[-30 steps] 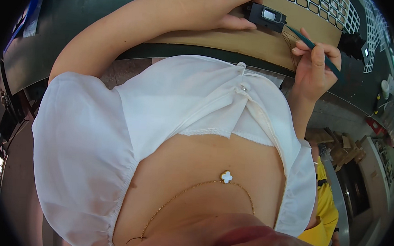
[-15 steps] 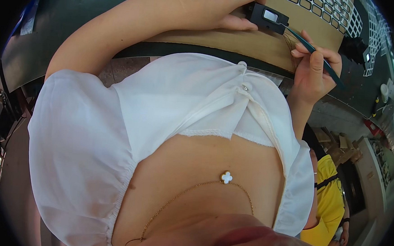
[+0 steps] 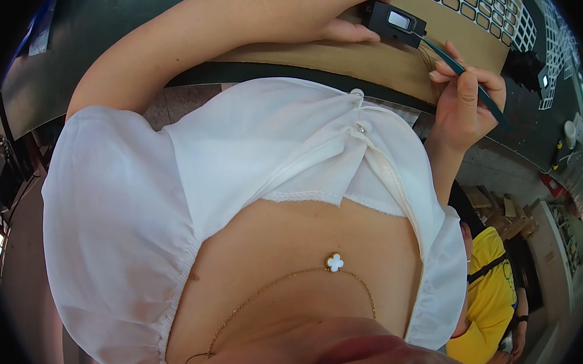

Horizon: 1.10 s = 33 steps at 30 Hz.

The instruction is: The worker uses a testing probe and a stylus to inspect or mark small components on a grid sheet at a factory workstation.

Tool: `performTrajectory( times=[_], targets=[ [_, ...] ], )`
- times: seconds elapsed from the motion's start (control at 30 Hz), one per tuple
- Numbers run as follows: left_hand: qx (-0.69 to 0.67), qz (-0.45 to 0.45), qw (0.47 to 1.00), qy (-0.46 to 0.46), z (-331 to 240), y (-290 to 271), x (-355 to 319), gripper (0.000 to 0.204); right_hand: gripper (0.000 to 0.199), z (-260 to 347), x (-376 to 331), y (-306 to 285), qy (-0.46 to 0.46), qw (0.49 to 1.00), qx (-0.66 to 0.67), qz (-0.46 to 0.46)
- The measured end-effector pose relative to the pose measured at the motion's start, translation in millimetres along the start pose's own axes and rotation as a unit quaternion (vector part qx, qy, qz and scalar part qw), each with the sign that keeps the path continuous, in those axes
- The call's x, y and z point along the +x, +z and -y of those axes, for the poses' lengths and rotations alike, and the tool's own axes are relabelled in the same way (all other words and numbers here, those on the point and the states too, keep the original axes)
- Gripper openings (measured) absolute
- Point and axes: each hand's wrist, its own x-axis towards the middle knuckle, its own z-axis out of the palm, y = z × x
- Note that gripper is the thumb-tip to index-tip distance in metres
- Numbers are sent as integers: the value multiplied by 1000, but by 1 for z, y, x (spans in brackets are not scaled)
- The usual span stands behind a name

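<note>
My left hand [image 3: 338, 15] rests on a brown board [image 3: 385, 64] at the top of the view and grips a small black box-shaped device [image 3: 396, 20] with a pale window on top. My right hand [image 3: 466, 102] is closed around a thin teal tool [image 3: 449, 58], held like a pen. The tool's tip touches the right side of the black device. My white blouse fills the middle of the picture and hides the near table edge.
A white grid tray [image 3: 508, 18] with dark cells lies at the top right of the board. Another small black device [image 3: 529, 66] sits beyond my right hand on the dark table [image 3: 115, 11]. A person in a yellow shirt [image 3: 488, 297] stands at the lower right.
Both hands stay in nearly the same place. The tool's tip remains at the black device, and the view has shifted only slightly.
</note>
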Motion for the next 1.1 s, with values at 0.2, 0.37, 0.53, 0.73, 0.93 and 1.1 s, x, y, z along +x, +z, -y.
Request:
performTrajectory(
  times=[0.2,0.37,0.53,0.73,0.93,1.1],
  targets=[
    [-3,-2,1000,5,0,0,1,28,9,-1,0,-1,1,1000,0,-1],
    [3,-6,1000,17,1,1,1,28,9,-1,1,-2,0,1000,-6,1],
    [6,-7,1000,22,1,2,1,27,9,0,2,-3,0,1000,-14,4],
    [0,3,1000,5,-1,0,1,27,9,-1,1,-3,-3,1000,-24,7],
    [169,-85,968,166,10,3,4,27,9,-1,2,-2,-4,1000,-20,6],
    [-23,20,1000,-2,-1,1,1,31,9,0,-2,-2,-6,1000,-26,-6]
  ],
)
